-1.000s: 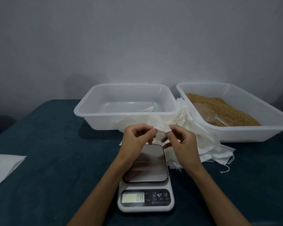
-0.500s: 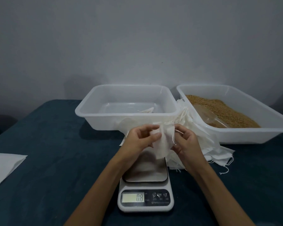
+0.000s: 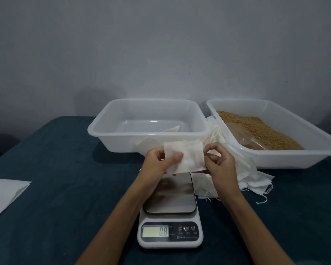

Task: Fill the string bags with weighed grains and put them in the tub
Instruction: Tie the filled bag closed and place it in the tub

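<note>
- The surface (image 3: 55, 169), under dark blue cloth, carries everything; the task looks barely begun.
- Beyond the fingers, the clear tub (image 3: 149, 131) holds what seems one bag (image 3: 171, 129).
- Beyond and right, the grain tub (image 3: 275, 131) is well stocked, a clear scoop (image 3: 245, 133) lying in it.
- Just right of the fingers, a pile of empty string bags (image 3: 246, 178) waits.
- Below them, the scale (image 3: 170, 217) reads 0.8.
- Left hand (image 3: 157, 163) and right hand (image 3: 221, 165) pinch one flat, unfilled string bag (image 3: 185, 156) by its sides, fingers (image 3: 177, 155) curled on it.
</note>
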Tool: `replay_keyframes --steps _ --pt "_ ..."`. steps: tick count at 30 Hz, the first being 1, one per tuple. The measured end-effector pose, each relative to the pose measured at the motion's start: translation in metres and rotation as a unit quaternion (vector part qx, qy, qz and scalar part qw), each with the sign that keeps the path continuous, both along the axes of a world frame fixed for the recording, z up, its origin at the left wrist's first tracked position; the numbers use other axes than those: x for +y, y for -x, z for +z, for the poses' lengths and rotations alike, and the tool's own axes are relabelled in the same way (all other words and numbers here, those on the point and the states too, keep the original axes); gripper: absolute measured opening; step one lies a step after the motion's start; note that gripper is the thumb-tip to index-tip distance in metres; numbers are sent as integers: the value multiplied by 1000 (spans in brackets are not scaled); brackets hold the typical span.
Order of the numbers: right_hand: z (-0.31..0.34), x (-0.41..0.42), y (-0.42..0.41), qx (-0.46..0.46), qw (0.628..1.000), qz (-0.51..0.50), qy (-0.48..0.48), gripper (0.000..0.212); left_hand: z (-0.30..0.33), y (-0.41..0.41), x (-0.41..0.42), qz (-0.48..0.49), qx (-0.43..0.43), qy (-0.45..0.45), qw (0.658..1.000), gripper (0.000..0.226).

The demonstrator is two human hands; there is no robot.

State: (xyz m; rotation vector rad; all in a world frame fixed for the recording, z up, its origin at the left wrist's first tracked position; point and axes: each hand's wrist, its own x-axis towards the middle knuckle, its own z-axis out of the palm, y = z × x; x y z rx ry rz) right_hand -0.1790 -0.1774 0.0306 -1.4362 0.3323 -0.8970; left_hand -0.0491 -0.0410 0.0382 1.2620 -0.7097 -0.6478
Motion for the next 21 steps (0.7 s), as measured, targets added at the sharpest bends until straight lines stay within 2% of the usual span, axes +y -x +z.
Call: replay_keyframes --steps 3,7,13,17,21 --pt "0 0 -1 9 1000 -6 28 19 -2 -3 -2 27 -3 14 1000 15" --pt "0 4 -2 30 999 26 36 23 -4 -6 -3 28 -13 19 999 14" --pt "1 0 0 16 993 -94 75 18 -5 -6 -3 30 -24 13 999 17" --pt "3 4 2 -10 998 -43 32 19 -6 -5 -3 29 -33 11 999 22" --pt "3 3 3 -15 998 -46 43 23 -6 -7 -4 47 -25 10 999 28"
